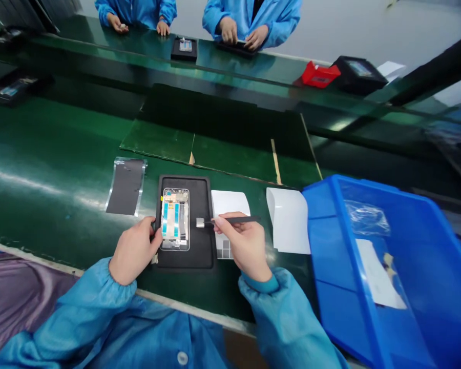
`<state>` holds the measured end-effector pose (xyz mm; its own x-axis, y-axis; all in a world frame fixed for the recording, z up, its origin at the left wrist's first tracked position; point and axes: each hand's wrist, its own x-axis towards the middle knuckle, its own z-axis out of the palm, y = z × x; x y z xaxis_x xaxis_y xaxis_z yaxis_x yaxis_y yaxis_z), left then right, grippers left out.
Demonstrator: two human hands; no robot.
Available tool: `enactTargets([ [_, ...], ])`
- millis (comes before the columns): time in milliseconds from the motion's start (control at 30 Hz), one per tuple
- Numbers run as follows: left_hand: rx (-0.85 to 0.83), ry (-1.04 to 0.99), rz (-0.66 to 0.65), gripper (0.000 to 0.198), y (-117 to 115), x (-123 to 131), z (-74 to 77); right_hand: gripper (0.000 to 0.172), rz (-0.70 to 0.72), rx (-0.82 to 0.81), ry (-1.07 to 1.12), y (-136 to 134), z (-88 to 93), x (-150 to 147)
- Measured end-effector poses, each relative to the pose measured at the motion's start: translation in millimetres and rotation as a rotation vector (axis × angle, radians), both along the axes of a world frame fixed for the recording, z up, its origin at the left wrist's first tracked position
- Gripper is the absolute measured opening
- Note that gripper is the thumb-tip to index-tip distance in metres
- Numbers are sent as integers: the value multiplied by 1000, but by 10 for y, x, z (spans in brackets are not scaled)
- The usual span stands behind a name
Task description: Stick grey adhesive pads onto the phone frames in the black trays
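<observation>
A phone frame (174, 219) with blue strips lies in a black tray (202, 246) on the green bench. My left hand (133, 250) rests at the tray's left edge, its fingers curled against the tray and the frame. My right hand (244, 245) pinches dark tweezers (230, 221). Their tip holds a small pale square piece (200, 222) just to the right of the frame, over the tray. Under that hand lies a white sheet (230, 204) with small squares at its lower end.
A blue bin (332, 302) holding plastic bags stands at the right, a curled white sheet (290, 220) beside it. A dark film in clear wrap (126, 185) lies to the left. Across the bench, two people in blue coats handle black trays (184, 49). A red box (319, 75) sits at the far right.
</observation>
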<state>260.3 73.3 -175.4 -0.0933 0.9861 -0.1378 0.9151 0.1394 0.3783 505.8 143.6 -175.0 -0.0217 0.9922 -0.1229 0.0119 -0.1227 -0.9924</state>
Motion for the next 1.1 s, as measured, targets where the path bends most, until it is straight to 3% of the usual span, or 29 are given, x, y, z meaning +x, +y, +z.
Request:
enactTargets([
  [200, 191, -86, -130, 38, 77, -100, -33, 31, 101, -46, -17, 157, 14, -503],
  [333, 182, -65, -276, 39, 223, -179, -48, 31, 89, -42, -57, 239, -87, -672],
  [667, 166, -37, -340, 48, 273, -160, -165, 29, 39, -80, -141, 238, -141, -702],
  [1100, 171, 27, -356, 49, 270, -139, -167, 25, 17, -91, -189, 231, -151, -735],
])
